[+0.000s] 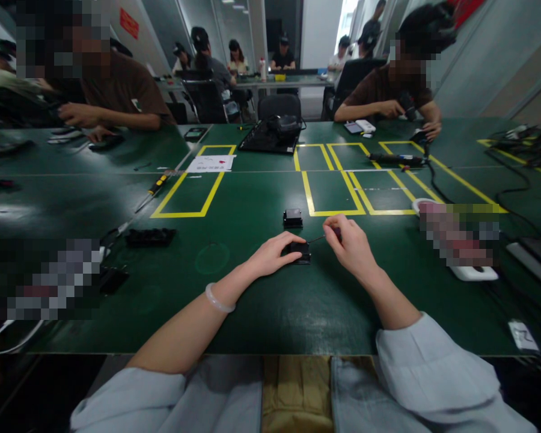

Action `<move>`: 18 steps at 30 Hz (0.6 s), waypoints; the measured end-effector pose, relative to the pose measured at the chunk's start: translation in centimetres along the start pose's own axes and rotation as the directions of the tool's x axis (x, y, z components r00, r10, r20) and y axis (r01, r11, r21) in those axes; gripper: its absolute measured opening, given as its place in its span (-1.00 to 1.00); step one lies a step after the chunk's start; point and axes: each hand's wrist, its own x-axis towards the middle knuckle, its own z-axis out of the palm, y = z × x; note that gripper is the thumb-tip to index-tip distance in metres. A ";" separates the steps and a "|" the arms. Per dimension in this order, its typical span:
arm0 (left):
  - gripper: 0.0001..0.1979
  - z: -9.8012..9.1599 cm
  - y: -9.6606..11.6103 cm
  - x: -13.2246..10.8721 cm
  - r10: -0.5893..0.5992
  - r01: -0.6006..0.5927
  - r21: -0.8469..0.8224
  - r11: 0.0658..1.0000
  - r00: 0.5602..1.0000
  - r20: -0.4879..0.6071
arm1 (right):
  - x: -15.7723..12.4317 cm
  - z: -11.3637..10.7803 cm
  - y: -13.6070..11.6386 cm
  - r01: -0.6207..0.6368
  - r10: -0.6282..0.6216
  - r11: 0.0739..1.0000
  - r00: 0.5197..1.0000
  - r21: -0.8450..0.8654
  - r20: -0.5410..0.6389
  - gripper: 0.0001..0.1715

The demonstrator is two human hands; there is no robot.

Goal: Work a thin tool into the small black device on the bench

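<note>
Block point(301, 248) lies on the table point(252, 319), well in from the near edge; a second block point(293, 218) sits just beyond it, toward the far edge. What could go wrong, I judge, is a slip; if the driver point(317, 239) skids off (its shaft comes in low, from the right), the tip may jab the left fingers close by; too light a hold could also let the block turn or slide on the glossy top. Left hand point(273, 252) is palm down, thumb and fingers closed about the block from its left side; right hand point(352, 246) grips the driver's handle, fingers curled, wrist bent inward; whether the tip touches the block I cannot tell. Both forearms point(184, 334) reach in over the near edge and slant toward each other; the left wears a bracelet point(219, 298).
</note>
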 end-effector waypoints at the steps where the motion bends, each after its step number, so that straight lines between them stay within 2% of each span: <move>1: -0.67 0.0 0.0 0.0 -0.004 0.004 -0.001 1.000 1.000 0.002 | 0.0 0.0 0.0 -0.002 0.002 1.000 1.000 0.003 -0.004 -0.84; 8: -0.67 0.1 -0.1 0.0 -0.008 0.008 0.005 1.000 1.000 0.000 | 0.0 0.1 0.0 -0.009 0.009 1.000 1.000 0.016 -0.018 -0.80; 13: -0.67 0.1 -0.1 0.0 -0.004 0.004 0.009 1.000 1.000 -0.001 | 0.0 0.0 0.1 -0.008 0.008 1.000 1.000 0.012 0.007 -0.84; 18: -0.67 0.1 -0.1 0.0 -0.007 0.007 0.011 1.000 1.000 0.005 | -0.1 0.0 0.0 -0.012 0.012 1.000 1.000 -0.007 0.011 -0.78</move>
